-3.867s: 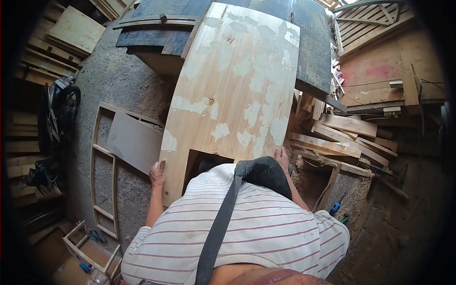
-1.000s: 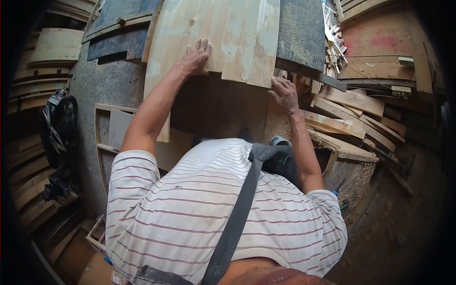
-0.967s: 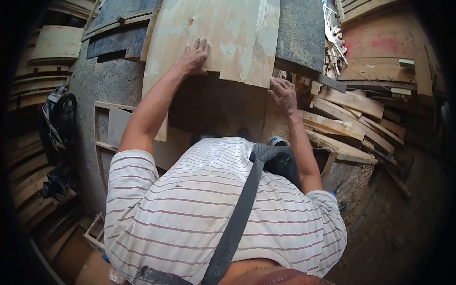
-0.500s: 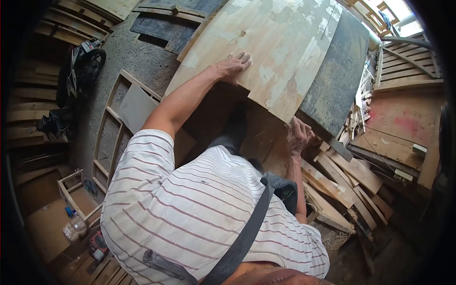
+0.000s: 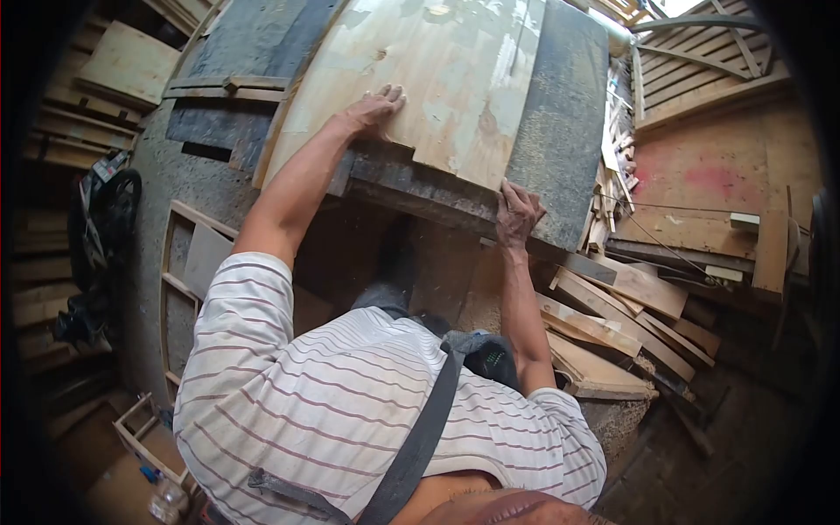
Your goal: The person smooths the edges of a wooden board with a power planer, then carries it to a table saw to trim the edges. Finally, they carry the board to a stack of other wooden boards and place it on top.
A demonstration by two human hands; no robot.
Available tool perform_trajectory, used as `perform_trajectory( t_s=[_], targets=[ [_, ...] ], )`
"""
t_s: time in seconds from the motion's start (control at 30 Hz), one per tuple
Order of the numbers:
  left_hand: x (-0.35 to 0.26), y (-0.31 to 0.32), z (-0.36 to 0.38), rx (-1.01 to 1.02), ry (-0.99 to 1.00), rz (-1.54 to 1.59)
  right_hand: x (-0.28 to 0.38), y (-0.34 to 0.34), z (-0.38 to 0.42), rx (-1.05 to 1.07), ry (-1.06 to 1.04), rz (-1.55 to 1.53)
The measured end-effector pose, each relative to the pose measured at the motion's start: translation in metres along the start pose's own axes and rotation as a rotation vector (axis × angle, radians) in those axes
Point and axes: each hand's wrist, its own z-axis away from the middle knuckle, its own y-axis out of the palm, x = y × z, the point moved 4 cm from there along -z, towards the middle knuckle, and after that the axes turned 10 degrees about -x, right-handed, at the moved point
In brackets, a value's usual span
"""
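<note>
A large wooden panel (image 5: 420, 96), pale with patches of greyish-green filler, lies flat on a dark workbench (image 5: 560, 131). Its near edge is stepped. On the panel's near left part my left hand (image 5: 374, 112) rests palm down with fingers stretched forward. My right hand (image 5: 518, 213) is closed at the panel's near right corner, fingers bent against the edge; its thumb is partly hidden. Below the panel's edge, the worn front edge of the bench (image 5: 429, 197) shows between my hands.
Offcuts and boards (image 5: 612, 319) are heaped at the right, beside a plywood surface (image 5: 700, 184) with a pink stain. A slatted wooden frame (image 5: 700, 66) stands behind it. At the left are a light wooden frame (image 5: 166, 289), a motorbike (image 5: 109, 206) and stacked boards (image 5: 131, 61).
The panel has slid forward, away from my body, baring the bench's front edge. Both hands have gone with it, and the camera view has shifted.
</note>
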Motion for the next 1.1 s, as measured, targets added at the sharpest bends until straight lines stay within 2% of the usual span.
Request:
perform_trajectory(
  t_s=[0.47, 0.5, 0.57, 0.63, 0.7, 0.8, 0.83, 0.87, 1.1],
  targets=[
    [0.033, -0.023, -0.088, -0.088, 0.025, -0.066, -0.027, 0.041, -0.071, -0.059, 0.022, -0.003],
    [0.044, -0.015, -0.102, -0.065, 0.103, -0.101, -0.035, 0.048, -0.071, -0.058, 0.019, 0.031],
    [0.066, -0.004, -0.118, -0.082, 0.092, -0.053, -0.025, 0.063, -0.099, -0.086, -0.020, 0.017],
    [0.064, -0.020, -0.119, -0.063, 0.034, -0.053, -0.027, 0.059, -0.100, -0.007, 0.124, 0.011],
    [0.063, -0.016, -0.126, -0.018, 0.014, -0.023, -0.029, 0.065, -0.108, -0.019, 0.109, 0.020],
    [0.082, 0.002, -0.146, -0.123, 0.071, -0.060, -0.037, 0.071, -0.113, -0.072, 0.058, 0.030],
    [0.079, -0.006, -0.149, -0.147, 0.053, -0.038, -0.040, 0.069, -0.111, -0.062, 0.082, 0.050],
    [0.066, -0.028, -0.144, -0.089, 0.017, -0.015, -0.040, 0.071, -0.117, -0.048, 0.084, 0.034],
    [0.071, -0.049, -0.173, -0.072, -0.007, -0.049, -0.047, 0.092, -0.156, -0.078, 0.068, 0.002]
  ],
)
